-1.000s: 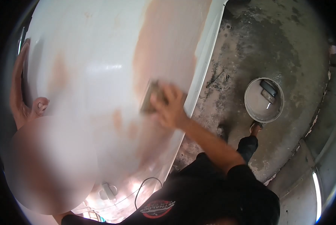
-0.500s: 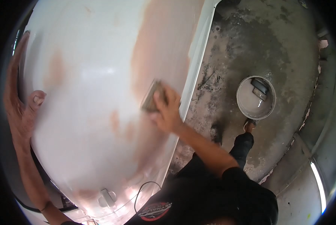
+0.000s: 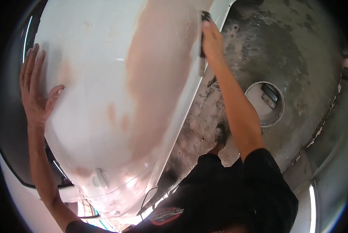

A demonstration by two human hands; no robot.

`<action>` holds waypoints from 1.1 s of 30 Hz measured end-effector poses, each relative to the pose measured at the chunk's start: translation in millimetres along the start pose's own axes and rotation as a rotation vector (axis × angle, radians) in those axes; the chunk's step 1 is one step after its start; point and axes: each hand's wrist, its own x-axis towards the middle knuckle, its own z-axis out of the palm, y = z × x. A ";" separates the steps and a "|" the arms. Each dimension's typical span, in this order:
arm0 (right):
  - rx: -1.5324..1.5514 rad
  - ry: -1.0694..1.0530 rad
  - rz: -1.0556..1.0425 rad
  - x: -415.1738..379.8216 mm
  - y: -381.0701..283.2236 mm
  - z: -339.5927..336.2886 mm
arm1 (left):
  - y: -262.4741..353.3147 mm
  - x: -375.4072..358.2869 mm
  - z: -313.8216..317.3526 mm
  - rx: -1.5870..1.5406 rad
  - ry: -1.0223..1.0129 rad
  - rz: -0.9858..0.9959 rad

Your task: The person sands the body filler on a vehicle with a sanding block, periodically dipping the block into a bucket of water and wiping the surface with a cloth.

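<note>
the panel [image 3: 92, 42] is white with brownish patches [image 3: 158, 77]; the shirt [image 3: 228, 194] black; its print [image 3: 167, 216] red and white; floor [image 3: 310, 62] mottled grey.

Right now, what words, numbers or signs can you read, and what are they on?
"REYNALDOS", probably, in white letters on the red-and-black logo of the black short-sleeved shirt.
The logo's other lettering: too blurred to read.
White metal car door, round pale bucket: no readable text.

Left arm out ahead of me, elbow slightly bent. Left hand [image 3: 36, 89] palm down, back showing, fingers reaching forward, thumb spread well wide toward my right side. Right arm stretched farther forward, gently bent at the elbow. Right hand [image 3: 213, 40] closed in a grip, knuckles slightly blurred; I can't make out every finger. Hands well apart.
</note>
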 end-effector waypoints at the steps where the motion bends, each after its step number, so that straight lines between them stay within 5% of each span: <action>1: 0.112 0.006 0.218 -11.3 -1.7 -29.6 | 15.5 4.6 -18.0 0.011 -0.061 -0.013; 2: 0.139 0.045 0.328 -22.8 1.3 -59.9 | 31.0 9.2 -36.0 0.022 -0.122 -0.025; 3: 0.163 0.084 0.439 -35.1 9.4 -92.6 | 47.7 15.8 -46.2 -0.243 0.079 0.075; 4: 0.094 0.126 0.437 -46.6 30.3 -129.6 | 76.9 20.7 -47.0 -0.138 0.159 0.178; 5: 0.026 0.168 0.436 -59.3 49.5 -163.9 | 99.9 19.3 -36.5 -0.208 -0.140 0.134; 6: 0.022 0.217 0.480 -75.2 54.6 -192.2 | 129.6 19.4 -24.7 -0.265 -0.083 0.192; 8: -0.002 0.292 0.585 -104.6 49.1 -237.6 | 181.2 46.4 -27.5 -0.070 -0.795 0.275; 12: -0.131 0.394 0.605 -139.9 58.5 -312.6 | 231.0 92.6 -0.3 0.142 -0.502 0.451; 16: -0.096 0.363 0.574 -147.1 72.3 -364.0 | 266.8 183.4 22.2 0.226 -0.180 0.375; 21: -0.270 0.375 0.592 -151.1 44.7 -370.6 | 303.3 284.1 63.6 0.262 -0.034 0.269; 25: -0.214 0.404 0.650 -160.9 54.8 -387.6 | 324.3 256.1 69.0 0.218 -0.180 0.380; 30: -0.148 0.403 0.701 -180.4 64.9 -391.7 | 347.2 135.2 67.2 0.208 -0.438 0.654; 33: -0.102 0.375 0.900 -181.5 55.8 -385.8 | 358.4 66.6 78.7 0.184 -0.557 0.779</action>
